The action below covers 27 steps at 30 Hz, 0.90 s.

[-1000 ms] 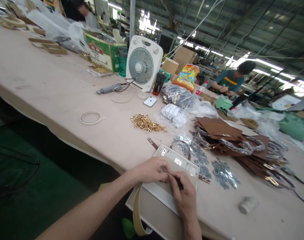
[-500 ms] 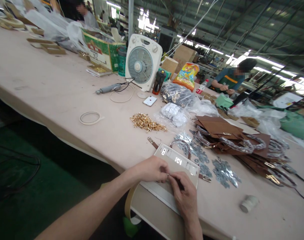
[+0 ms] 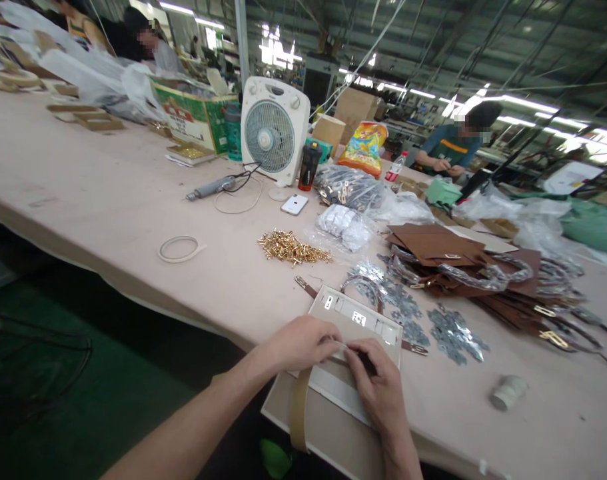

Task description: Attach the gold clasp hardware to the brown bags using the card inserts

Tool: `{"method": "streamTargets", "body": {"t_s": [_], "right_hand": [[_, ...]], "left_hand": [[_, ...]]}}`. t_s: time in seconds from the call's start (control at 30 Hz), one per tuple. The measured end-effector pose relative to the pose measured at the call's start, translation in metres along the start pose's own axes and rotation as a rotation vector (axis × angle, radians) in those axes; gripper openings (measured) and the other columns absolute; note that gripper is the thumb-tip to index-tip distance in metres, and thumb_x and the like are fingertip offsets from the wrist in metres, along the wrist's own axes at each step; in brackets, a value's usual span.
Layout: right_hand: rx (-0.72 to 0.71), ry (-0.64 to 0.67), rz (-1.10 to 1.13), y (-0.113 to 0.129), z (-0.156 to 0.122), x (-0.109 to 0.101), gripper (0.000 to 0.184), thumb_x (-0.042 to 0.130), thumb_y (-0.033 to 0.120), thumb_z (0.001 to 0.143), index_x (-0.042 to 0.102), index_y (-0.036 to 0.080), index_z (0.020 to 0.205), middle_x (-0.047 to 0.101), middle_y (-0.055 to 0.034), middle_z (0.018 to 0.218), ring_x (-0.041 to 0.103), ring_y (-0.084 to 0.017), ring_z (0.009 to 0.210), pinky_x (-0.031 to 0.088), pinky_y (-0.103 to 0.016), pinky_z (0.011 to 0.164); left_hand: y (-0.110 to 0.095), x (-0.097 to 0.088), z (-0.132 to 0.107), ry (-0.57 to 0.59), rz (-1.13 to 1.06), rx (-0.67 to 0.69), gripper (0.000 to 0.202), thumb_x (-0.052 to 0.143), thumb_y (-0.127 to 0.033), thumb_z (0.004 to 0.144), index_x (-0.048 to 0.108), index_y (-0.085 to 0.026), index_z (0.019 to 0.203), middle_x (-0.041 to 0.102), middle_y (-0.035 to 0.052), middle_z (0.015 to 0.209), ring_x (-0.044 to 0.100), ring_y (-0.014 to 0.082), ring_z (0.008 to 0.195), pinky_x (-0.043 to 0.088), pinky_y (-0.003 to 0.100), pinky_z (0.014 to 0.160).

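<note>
My left hand (image 3: 308,343) and my right hand (image 3: 378,377) meet over a beige bag panel (image 3: 350,315). Their fingers are pinched, with a thin pale strip (image 3: 342,345) stretched between them. Silvery metal plates show on the panel's far part, and brown straps with gold-coloured buckles (image 3: 303,285) stick out beyond its edges. A curved tan band (image 3: 298,410) hangs below my left wrist, over the panel's near flap (image 3: 333,433); where it attaches is hidden.
Gold-coloured rivets (image 3: 290,248), loose metal plates (image 3: 456,333) and stacked brown bag pieces (image 3: 443,250) lie on the table beyond. A tape roll (image 3: 178,249), screwdriver (image 3: 210,189), phone (image 3: 294,204), fan (image 3: 273,133) and grey cylinder (image 3: 508,392) are around. Co-workers sit across.
The tan band has swung right, from beside the panel's flap to over it. Both hands have shifted slightly right and stay pinched; a strip between them shows more clearly. The view has turned a little.
</note>
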State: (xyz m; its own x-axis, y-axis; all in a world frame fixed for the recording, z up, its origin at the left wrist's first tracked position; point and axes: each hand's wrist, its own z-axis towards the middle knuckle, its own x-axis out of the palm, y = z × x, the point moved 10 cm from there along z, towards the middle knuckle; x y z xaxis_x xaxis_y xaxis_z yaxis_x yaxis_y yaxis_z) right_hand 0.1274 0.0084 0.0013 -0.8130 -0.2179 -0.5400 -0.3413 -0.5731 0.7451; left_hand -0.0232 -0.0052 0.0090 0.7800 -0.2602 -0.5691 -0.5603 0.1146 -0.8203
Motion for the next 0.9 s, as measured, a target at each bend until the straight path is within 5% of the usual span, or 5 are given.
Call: {"method": "streamTargets", "body": {"t_s": [0.1, 0.3, 0.5, 0.9], "right_hand": [[0.021, 0.000, -0.022, -0.004, -0.001, 0.001, 0.026, 0.063, 0.031, 0.102, 0.064, 0.024, 0.128, 0.068, -0.0044, 0.096, 0.066, -0.020, 0.083, 0.055, -0.033, 0.076], [-0.074, -0.021, -0.084, 0.007, 0.006, -0.001, 0.021, 0.063, 0.029, 0.102, 0.072, 0.026, 0.121, 0.063, -0.0118, 0.127, 0.060, -0.028, 0.120, 0.052, -0.044, 0.101], [-0.056, 0.076, 0.050, 0.013, 0.010, 0.006, 0.010, 0.062, 0.024, 0.103, 0.072, 0.025, 0.102, 0.071, -0.0069, 0.099, 0.067, -0.023, 0.094, 0.056, -0.037, 0.082], [-0.081, 0.065, -0.044, 0.008, 0.000, 0.009, 0.012, 0.056, 0.025, 0.105, 0.067, 0.025, 0.101, 0.068, -0.0056, 0.097, 0.065, -0.022, 0.093, 0.052, -0.035, 0.082]], "left_hand": [[0.002, 0.001, 0.000, -0.016, 0.003, 0.010, 0.022, 0.058, -0.030, 0.097, 0.079, -0.022, 0.096, 0.076, -0.0006, 0.075, 0.067, 0.0161, 0.072, 0.043, 0.021, 0.066], [0.008, 0.002, 0.001, -0.026, 0.005, -0.019, 0.023, 0.058, -0.030, 0.096, 0.079, -0.023, 0.095, 0.076, -0.0013, 0.074, 0.068, 0.0159, 0.072, 0.045, 0.021, 0.068], [0.011, 0.005, 0.003, -0.022, -0.010, -0.020, 0.022, 0.058, -0.030, 0.095, 0.079, -0.023, 0.097, 0.076, -0.0010, 0.073, 0.068, 0.0168, 0.072, 0.047, 0.021, 0.067], [0.039, 0.029, 0.005, -0.018, -0.372, -0.254, 0.023, 0.062, -0.032, 0.081, 0.078, -0.017, 0.089, 0.072, -0.0003, 0.067, 0.071, 0.0171, 0.067, 0.049, 0.022, 0.060]]}}
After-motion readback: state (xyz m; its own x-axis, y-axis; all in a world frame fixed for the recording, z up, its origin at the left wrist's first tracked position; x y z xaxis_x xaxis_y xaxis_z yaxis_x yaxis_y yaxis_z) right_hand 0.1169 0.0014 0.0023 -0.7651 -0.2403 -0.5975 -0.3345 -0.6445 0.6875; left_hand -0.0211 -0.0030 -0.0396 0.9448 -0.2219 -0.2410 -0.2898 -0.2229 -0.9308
